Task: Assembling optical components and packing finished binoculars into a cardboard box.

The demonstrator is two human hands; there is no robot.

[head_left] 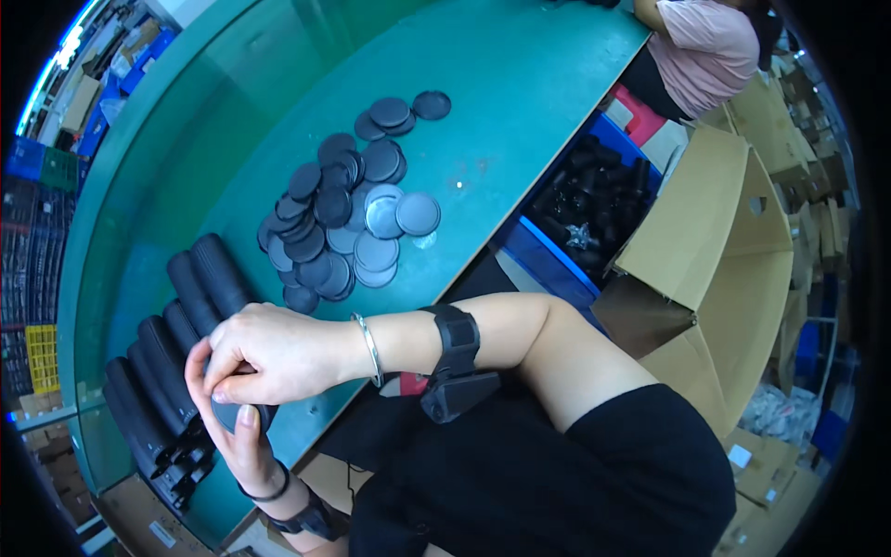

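Note:
At the left of the table, my left hand (243, 447) is wrapped around a dark round piece (225, 414), with the thumb resting on its face. My right hand (274, 353) comes over the top, its fingers curled down against the same piece. The hands hide most of it, so I cannot tell whether it is a loose disc or the end of a cylinder. Just beside them lie several black ribbed cylinders (148, 395), stacked side by side with narrower ends toward me. Farther off, a loose pile of dark round discs (332, 200) covers the green table, some showing a shiny grey face.
The green table (501, 65) has a raised rim along its far left side. Right of its edge stand a blue bin (548, 255) of black parts and an open cardboard box (691, 223). Another person in a pink shirt (710, 46) sits at the far right.

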